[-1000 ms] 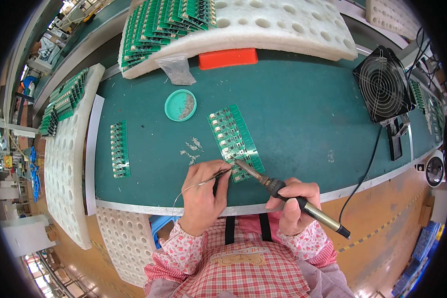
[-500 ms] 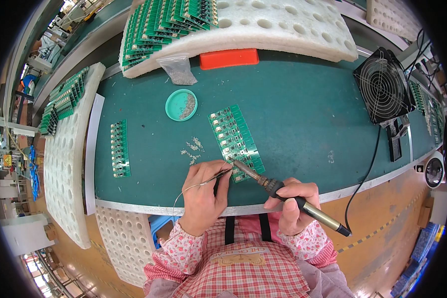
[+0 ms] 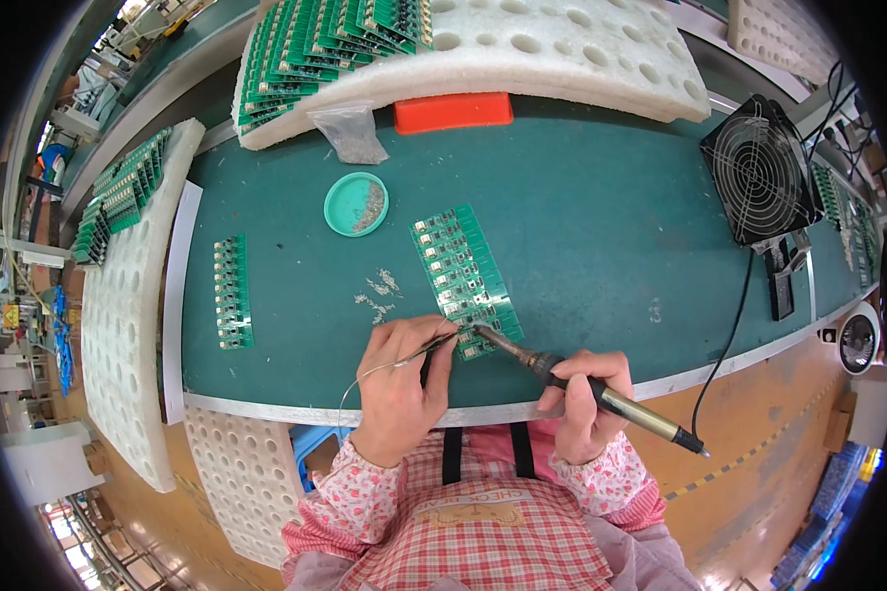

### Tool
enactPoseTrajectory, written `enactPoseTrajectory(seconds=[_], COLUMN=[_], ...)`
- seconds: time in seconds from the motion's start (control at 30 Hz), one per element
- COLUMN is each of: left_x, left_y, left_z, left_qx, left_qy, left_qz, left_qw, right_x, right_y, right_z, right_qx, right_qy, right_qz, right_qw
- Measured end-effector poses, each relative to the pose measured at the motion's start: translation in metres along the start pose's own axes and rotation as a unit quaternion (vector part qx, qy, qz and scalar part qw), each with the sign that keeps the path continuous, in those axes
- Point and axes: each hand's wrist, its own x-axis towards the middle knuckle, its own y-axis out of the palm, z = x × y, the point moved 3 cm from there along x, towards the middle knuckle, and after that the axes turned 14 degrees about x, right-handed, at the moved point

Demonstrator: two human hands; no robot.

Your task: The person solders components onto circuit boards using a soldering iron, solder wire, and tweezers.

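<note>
My right hand (image 3: 589, 402) grips a soldering iron (image 3: 633, 411) like a pen. The iron's tip meets the lower part of a green circuit board panel (image 3: 460, 266), which carries rows of small white and black components. My left hand (image 3: 396, 386) is closed at the panel's lower left edge, pinching dark tweezers (image 3: 430, 348) and a thin solder wire (image 3: 367, 372) that curls down past the wrist. The fingers partly hide both. Loose tiny parts (image 3: 378, 295) lie left of the panel, below a round turquoise dish (image 3: 333, 209) with more of them.
A narrower circuit board (image 3: 233, 295) lies to the left. White foam racks (image 3: 562, 74) (image 3: 128, 325) hold upright boards at the back and left. A plastic bag (image 3: 353, 136) and red tray (image 3: 453, 113) sit at the back. A black fan (image 3: 756, 172) stands right, near the iron's cable (image 3: 727, 364).
The iron's tip has shifted slightly right and down along the panel, and its handle has tilted flatter. My left hand keeps nearly the same place and grip.
</note>
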Motion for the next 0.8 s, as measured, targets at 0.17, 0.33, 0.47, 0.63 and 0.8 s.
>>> enactPoseTrajectory(seconds=[0.17, 0.33, 0.47, 0.63, 0.8], left_x=[0.0, 0.0, -0.001, 0.0, 0.0], left_y=[0.001, 0.0, 0.0, 0.001, 0.0], left_z=[0.001, 0.0, 0.001, 0.001, 0.0], left_qx=[0.001, -0.005, -0.004, -0.001, -0.002], left_qy=[-0.003, 0.0, 0.002, 0.007, 0.006], left_qz=[0.001, -0.003, -0.004, -0.007, -0.006], left_qw=[1.0, 1.0, 1.0, 1.0, 1.0], right_x=[0.004, 0.007, 0.007, 0.007, 0.007], right_y=[0.003, 0.008, 0.009, 0.009, 0.012], right_z=[0.001, 0.003, 0.002, 0.001, 0.001], right_qx=[-0.021, -0.055, -0.069, -0.084, -0.127], right_qy=[0.03, 0.049, 0.05, 0.038, -0.062], right_qz=[0.014, 0.018, 0.024, 0.044, 0.082], right_qw=[0.999, 0.997, 0.996, 0.995, 0.987])
